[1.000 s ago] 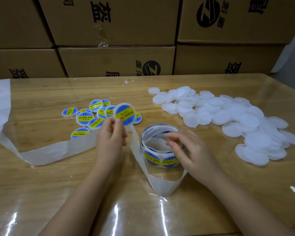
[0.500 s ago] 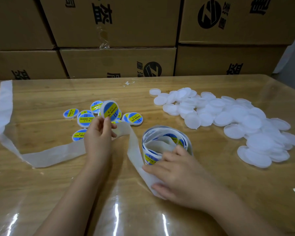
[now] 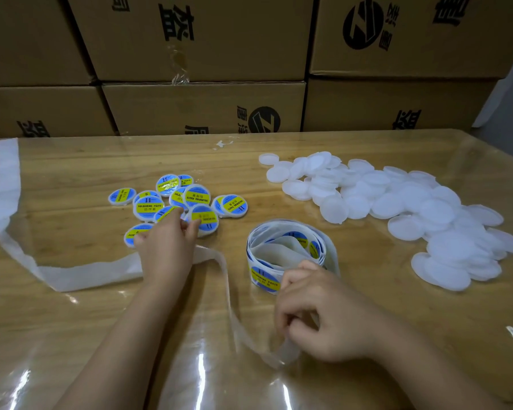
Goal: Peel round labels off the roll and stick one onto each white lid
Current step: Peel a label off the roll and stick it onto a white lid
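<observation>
The label roll (image 3: 267,279) stands on edge at the table's middle, blue and yellow labels showing. My right hand (image 3: 323,318) is just in front of it, fingers curled, pinching the empty backing strip (image 3: 80,273) where it leaves the roll. My left hand (image 3: 166,247) is down at the pile of labelled lids (image 3: 148,204), thumb and fingertips on the left edge of one labelled lid (image 3: 205,218) lying there. Several plain white lids (image 3: 397,202) are heaped at the right.
The backing strip trails left across the table and up to its far left corner (image 3: 8,161). Stacked cardboard boxes (image 3: 202,110) wall off the back edge. A clear plastic sheet (image 3: 190,365) covers the wooden table. A small scrap (image 3: 224,143) lies near the back.
My left hand has lowered the labelled lid from the air onto the labelled pile. My right hand left the roll's top and came toward me, now pinching the backing strip.
</observation>
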The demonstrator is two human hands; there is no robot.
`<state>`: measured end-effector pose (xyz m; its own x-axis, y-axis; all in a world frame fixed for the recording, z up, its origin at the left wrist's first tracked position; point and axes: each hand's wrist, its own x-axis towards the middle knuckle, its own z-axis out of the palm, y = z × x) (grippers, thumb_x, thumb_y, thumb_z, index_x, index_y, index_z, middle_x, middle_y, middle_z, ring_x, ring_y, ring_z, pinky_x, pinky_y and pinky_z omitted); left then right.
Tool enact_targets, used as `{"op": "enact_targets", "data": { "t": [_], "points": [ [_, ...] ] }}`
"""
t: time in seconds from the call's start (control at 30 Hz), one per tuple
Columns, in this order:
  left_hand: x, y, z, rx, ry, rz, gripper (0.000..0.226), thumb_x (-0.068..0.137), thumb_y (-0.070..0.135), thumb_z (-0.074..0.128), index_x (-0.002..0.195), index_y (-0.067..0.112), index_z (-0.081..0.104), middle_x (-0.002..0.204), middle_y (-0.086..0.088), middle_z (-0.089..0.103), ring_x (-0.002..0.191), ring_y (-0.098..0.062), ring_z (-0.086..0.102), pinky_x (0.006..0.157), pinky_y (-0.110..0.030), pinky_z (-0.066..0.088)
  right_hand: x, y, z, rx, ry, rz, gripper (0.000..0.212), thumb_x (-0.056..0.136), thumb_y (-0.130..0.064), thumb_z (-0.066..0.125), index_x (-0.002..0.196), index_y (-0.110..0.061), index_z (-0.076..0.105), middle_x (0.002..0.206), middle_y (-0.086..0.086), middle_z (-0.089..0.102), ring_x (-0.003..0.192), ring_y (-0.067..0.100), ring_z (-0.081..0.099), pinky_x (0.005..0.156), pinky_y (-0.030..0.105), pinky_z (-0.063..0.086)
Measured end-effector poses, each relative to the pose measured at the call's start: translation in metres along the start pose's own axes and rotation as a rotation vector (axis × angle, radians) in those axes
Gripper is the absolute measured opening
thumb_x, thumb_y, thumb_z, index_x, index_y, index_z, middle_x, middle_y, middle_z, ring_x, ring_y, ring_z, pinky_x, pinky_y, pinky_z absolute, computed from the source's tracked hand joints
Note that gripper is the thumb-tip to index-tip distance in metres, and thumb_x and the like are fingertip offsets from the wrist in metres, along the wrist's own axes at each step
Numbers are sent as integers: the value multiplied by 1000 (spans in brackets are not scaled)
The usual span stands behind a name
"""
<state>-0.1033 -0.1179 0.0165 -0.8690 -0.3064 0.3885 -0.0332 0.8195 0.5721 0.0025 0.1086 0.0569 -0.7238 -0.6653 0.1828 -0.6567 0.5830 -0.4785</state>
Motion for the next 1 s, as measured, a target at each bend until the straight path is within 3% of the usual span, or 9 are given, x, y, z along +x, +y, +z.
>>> {"op": "enact_targets", "data": {
  "t": [0.13,0.23,0.33,0.4,0.57,0.73,0.8,0.87,1.0],
  "points": [
    [-6,10,-8,2,79,93,36,97,36,45,117,10,59,116,-6,63,109,-32,53,91,-43,29,1,6,4,-51,169,-33,15,70,-8,59,71,-19,69,67,-13,62,73,7,53,82,28,42],
    [-34,44,-21,-229,96,534,33,94,29,37,103,12,63,101,-6,67,93,-27,56,81,-40,37,3,12,8,-177,240,-64,15,73,-10,62,79,-21,70,74,-14,65,72,11,55,73,33,46],
    [-68,66,-24,-313,-153,862,41,97,34,35,95,9,67,88,-4,67,81,-22,59,70,-38,44,6,22,11,-347,327,-54,11,70,-11,70,80,-15,69,73,-4,66,67,17,58,62,31,49],
    [-75,68,-27,-374,-293,832,42,94,39,39,95,9,68,86,0,66,79,-19,62,66,-36,50,5,26,11,-391,383,-33,6,74,-13,65,79,-13,69,72,-2,67,64,20,61,59,31,50],
    [-71,67,-30,-365,-297,696,31,78,48,55,87,20,63,79,10,59,68,-5,56,59,-31,48,4,26,4,-366,429,47,25,81,-26,48,91,-20,71,84,-10,71,75,11,65,68,28,45],
    [-63,56,-30,-319,-563,631,24,71,44,65,77,30,46,66,15,56,60,-2,53,56,-28,46,0,37,-10,126,735,141,20,83,-21,45,81,-19,65,72,-12,65,68,3,58,69,15,42],
    [-57,52,-30,-269,-630,667,15,72,38,62,75,34,47,66,16,57,63,-1,54,59,-26,46,-2,51,-18,283,898,270,20,87,-19,43,82,-22,63,73,-11,66,70,8,59,65,19,44],
    [-52,48,-32,-212,-709,681,6,76,35,62,76,35,56,72,15,61,67,0,55,63,-27,48,-5,71,-23,172,986,442,20,89,-20,43,88,-21,63,76,-14,66,76,10,57,70,29,46],
    [-46,44,-37,13,-749,715,32,85,56,53,80,28,69,72,11,67,67,-4,58,65,-33,49,-14,113,-17,-158,619,658,32,96,-15,43,123,-24,57,121,-6,61,117,20,44,98,42,35]
  ]
}}
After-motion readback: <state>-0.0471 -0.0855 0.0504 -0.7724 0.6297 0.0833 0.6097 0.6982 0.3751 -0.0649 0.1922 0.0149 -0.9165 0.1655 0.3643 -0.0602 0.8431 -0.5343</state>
